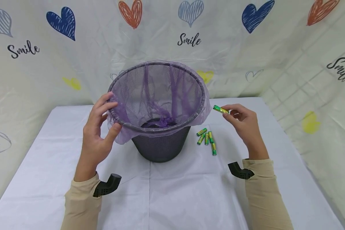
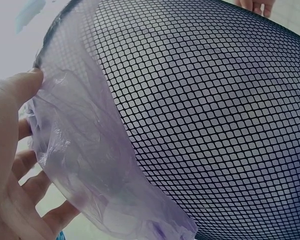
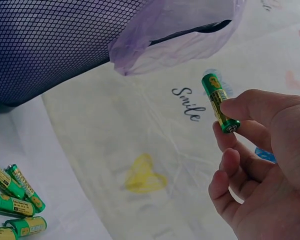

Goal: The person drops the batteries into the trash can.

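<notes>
A black mesh wastebasket [image 1: 161, 147] stands on the table, lined with a thin purple bin bag [image 2: 97, 150] folded out over its rim. My left hand [image 1: 97, 137] holds the rim on the left side, thumb toward the front, with the bag's edge under the fingers. To the right of the basket, my right hand [image 1: 242, 123] pinches a green and yellow battery [image 3: 219, 102] between thumb and fingers, off the table and apart from the bag. Several more batteries [image 1: 207, 138] lie loosely grouped on the tabletop, below that hand and beside the basket.
A white cloth covers the table [image 1: 178, 198]. Behind it hangs a pale curtain [image 1: 158, 41] printed with hearts and "Smile". Each sleeve carries a small black device at the wrist, the left one [image 1: 107, 185] and the right one [image 1: 241, 171].
</notes>
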`<action>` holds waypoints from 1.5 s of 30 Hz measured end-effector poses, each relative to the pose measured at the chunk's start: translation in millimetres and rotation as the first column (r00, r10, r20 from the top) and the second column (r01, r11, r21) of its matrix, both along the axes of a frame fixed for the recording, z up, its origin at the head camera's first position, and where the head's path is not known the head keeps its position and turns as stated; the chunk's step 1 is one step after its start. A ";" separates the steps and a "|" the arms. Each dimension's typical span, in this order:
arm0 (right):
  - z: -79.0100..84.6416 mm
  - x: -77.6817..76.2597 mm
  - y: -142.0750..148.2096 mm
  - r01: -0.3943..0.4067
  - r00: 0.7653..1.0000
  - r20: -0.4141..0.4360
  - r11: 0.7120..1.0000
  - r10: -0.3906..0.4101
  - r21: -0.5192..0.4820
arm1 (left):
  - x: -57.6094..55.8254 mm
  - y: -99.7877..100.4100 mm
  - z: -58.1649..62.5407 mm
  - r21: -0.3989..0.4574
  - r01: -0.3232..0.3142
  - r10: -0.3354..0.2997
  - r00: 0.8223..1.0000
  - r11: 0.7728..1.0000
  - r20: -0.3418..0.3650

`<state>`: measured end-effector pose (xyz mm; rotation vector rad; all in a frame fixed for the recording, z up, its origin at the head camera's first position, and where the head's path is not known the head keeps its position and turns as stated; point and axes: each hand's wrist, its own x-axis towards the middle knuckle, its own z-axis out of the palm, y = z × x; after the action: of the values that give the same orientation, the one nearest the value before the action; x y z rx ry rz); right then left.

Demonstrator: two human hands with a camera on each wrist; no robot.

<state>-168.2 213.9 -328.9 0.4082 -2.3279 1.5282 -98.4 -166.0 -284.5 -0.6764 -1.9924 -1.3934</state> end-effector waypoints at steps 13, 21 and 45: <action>15.5 8.5 -3.6 -0.017 0.997 -0.074 0.999 0.015 -0.031 | -1.2 -0.6 -2.0 0.005 0.003 -0.003 1.000 1.000 -0.008; 22.6 11.5 -5.6 -0.055 0.992 -0.115 0.993 0.043 -0.103 | -1.5 0.4 -2.6 0.015 0.006 -0.006 1.000 1.000 -0.011; 48.3 16.1 -20.6 -0.155 0.970 -0.219 0.964 0.106 -0.216 | -0.4 1.9 -1.6 0.019 0.005 -0.005 1.000 1.000 -0.018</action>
<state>-152.1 193.3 -280.6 0.6383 -1.9729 1.7063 -98.8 -164.1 -286.1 -0.6834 -1.9625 -1.4030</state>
